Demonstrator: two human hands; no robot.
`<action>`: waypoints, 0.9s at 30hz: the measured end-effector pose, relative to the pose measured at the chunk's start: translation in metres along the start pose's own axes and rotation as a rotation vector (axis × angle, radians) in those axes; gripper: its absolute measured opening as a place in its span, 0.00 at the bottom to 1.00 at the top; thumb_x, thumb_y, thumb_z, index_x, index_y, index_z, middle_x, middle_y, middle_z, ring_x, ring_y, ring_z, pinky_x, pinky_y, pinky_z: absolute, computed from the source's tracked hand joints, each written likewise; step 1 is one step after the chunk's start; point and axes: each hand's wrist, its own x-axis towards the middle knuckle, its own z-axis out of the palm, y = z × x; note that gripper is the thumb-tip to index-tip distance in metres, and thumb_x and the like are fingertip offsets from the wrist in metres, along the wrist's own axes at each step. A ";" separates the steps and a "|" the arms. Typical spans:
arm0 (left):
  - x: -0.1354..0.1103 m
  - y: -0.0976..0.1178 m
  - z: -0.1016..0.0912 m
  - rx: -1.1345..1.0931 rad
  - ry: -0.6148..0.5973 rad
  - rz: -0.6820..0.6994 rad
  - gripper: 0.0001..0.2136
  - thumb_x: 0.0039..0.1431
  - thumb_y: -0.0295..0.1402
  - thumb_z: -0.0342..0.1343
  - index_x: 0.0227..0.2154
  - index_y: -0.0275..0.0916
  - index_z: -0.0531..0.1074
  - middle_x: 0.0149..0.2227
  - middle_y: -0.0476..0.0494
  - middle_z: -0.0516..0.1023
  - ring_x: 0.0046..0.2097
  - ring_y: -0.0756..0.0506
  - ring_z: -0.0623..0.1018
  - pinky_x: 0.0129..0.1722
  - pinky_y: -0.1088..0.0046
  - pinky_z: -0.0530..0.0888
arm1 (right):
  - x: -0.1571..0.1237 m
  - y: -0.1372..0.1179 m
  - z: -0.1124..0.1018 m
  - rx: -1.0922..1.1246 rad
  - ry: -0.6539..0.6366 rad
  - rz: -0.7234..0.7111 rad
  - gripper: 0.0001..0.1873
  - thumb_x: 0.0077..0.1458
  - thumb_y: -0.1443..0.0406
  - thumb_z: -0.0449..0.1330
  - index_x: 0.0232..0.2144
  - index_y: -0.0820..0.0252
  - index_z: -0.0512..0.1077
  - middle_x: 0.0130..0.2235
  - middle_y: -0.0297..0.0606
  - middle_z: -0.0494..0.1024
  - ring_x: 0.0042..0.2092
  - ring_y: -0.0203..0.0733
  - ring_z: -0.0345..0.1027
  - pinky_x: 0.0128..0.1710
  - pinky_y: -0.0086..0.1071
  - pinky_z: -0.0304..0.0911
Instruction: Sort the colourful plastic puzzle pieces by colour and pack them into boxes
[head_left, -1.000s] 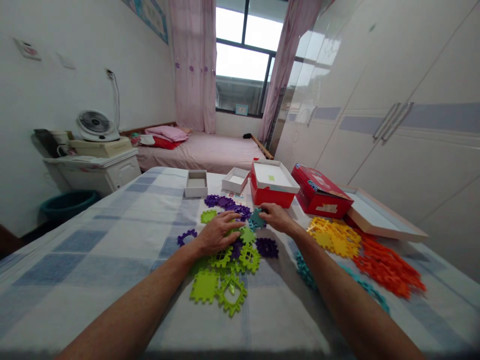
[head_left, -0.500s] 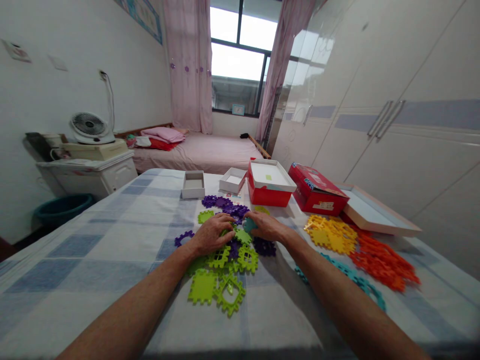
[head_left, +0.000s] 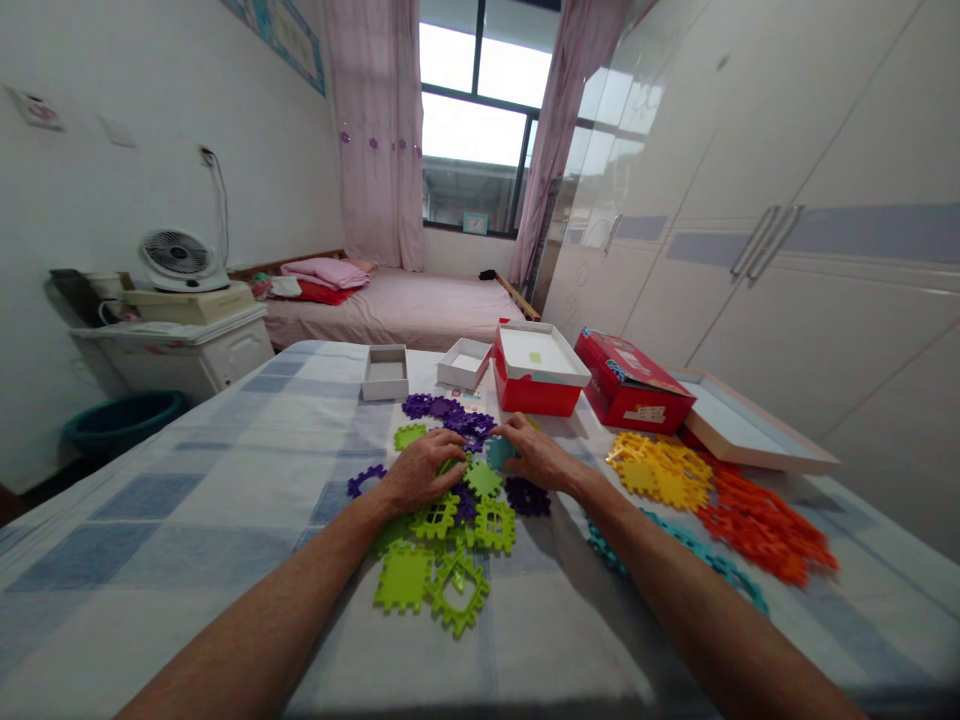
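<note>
My right hand (head_left: 538, 456) pinches a teal toothed plastic building piece (head_left: 497, 453) over the middle of the pile. Close by on the left, my left hand (head_left: 426, 468) curls its fingers over a lime-green toothed piece (head_left: 451, 464), which is mostly hidden under them. Between the two hands lies another lime-green piece (head_left: 484, 478). Green square pieces, some solid (head_left: 405, 577) and some with window openings (head_left: 495, 524), spread toward me. Purple pieces (head_left: 469, 430) lie just beyond my fingers, and a purple ring-shaped piece (head_left: 366, 481) rests left of my left hand.
Yellow pieces (head_left: 660, 470), orange-red pieces (head_left: 769, 525) and teal pieces (head_left: 701, 550) lie at the right on the checked tablecloth (head_left: 187, 520). Two small white boxes (head_left: 386, 375), a red-and-white box (head_left: 538, 395), a red carton (head_left: 637, 385) and a shallow lid (head_left: 757, 425) stand behind.
My right fingers have shifted slightly, so more of the teal piece shows. My left hand stays nearly in place over the green piece.
</note>
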 end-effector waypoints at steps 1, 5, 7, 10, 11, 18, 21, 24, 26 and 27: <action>0.000 0.000 0.000 -0.001 0.000 -0.003 0.08 0.57 0.32 0.52 0.31 0.39 0.76 0.43 0.40 0.78 0.47 0.44 0.75 0.50 0.62 0.72 | -0.002 0.000 0.000 0.005 0.005 0.011 0.22 0.47 0.72 0.58 0.47 0.61 0.67 0.48 0.43 0.65 0.45 0.42 0.63 0.45 0.33 0.59; 0.000 -0.001 0.001 -0.002 0.000 -0.011 0.08 0.57 0.33 0.52 0.32 0.39 0.76 0.44 0.40 0.78 0.47 0.43 0.75 0.50 0.62 0.72 | -0.003 0.005 -0.002 0.061 0.027 0.027 0.11 0.46 0.75 0.57 0.35 0.64 0.69 0.43 0.42 0.66 0.43 0.41 0.62 0.44 0.32 0.58; 0.000 -0.002 0.001 -0.002 0.000 -0.009 0.08 0.57 0.33 0.52 0.32 0.39 0.76 0.43 0.40 0.78 0.47 0.43 0.75 0.50 0.62 0.72 | -0.002 0.008 -0.004 0.173 0.036 0.041 0.08 0.44 0.75 0.58 0.30 0.63 0.69 0.39 0.39 0.67 0.41 0.39 0.61 0.43 0.32 0.57; -0.001 -0.003 0.002 -0.003 -0.001 0.000 0.09 0.57 0.32 0.52 0.33 0.38 0.77 0.43 0.39 0.78 0.47 0.43 0.75 0.50 0.62 0.72 | -0.003 0.009 -0.008 0.359 0.044 0.087 0.04 0.45 0.72 0.59 0.27 0.63 0.68 0.33 0.35 0.68 0.36 0.36 0.61 0.39 0.31 0.58; -0.001 -0.003 0.002 -0.003 -0.001 0.004 0.09 0.58 0.33 0.52 0.33 0.38 0.77 0.43 0.39 0.78 0.47 0.43 0.75 0.50 0.62 0.72 | -0.004 0.008 -0.009 0.446 0.034 0.105 0.03 0.47 0.69 0.59 0.28 0.63 0.69 0.32 0.33 0.68 0.34 0.35 0.61 0.37 0.30 0.59; -0.001 -0.004 0.002 0.008 0.001 0.007 0.09 0.58 0.33 0.51 0.33 0.39 0.76 0.44 0.39 0.78 0.47 0.44 0.76 0.49 0.62 0.73 | -0.014 -0.002 -0.026 1.284 0.110 0.312 0.19 0.42 0.55 0.66 0.33 0.61 0.69 0.32 0.35 0.72 0.32 0.32 0.65 0.31 0.27 0.62; -0.001 -0.004 0.002 0.002 0.002 -0.005 0.09 0.57 0.34 0.51 0.33 0.40 0.77 0.43 0.40 0.78 0.47 0.43 0.76 0.49 0.62 0.73 | -0.040 -0.001 -0.047 1.274 0.175 0.309 0.20 0.44 0.54 0.66 0.35 0.60 0.71 0.35 0.37 0.75 0.33 0.33 0.67 0.32 0.28 0.63; -0.001 -0.005 0.002 0.000 -0.012 -0.014 0.11 0.58 0.36 0.50 0.33 0.40 0.77 0.44 0.40 0.78 0.47 0.43 0.76 0.50 0.61 0.72 | -0.085 0.009 -0.072 1.060 0.292 0.333 0.18 0.47 0.54 0.64 0.36 0.59 0.72 0.36 0.36 0.75 0.34 0.34 0.67 0.34 0.29 0.64; -0.001 -0.006 0.002 -0.002 -0.026 -0.018 0.12 0.58 0.37 0.50 0.34 0.40 0.77 0.44 0.40 0.78 0.48 0.42 0.76 0.50 0.61 0.72 | -0.121 0.018 -0.085 0.877 0.384 0.418 0.19 0.47 0.52 0.64 0.36 0.59 0.71 0.36 0.36 0.75 0.34 0.36 0.68 0.33 0.30 0.64; -0.001 -0.007 0.002 -0.004 -0.033 -0.021 0.12 0.58 0.37 0.50 0.34 0.40 0.77 0.45 0.40 0.78 0.48 0.42 0.76 0.51 0.61 0.72 | -0.139 0.022 -0.090 0.798 0.423 0.472 0.20 0.47 0.51 0.64 0.36 0.59 0.71 0.36 0.37 0.75 0.34 0.37 0.68 0.33 0.31 0.64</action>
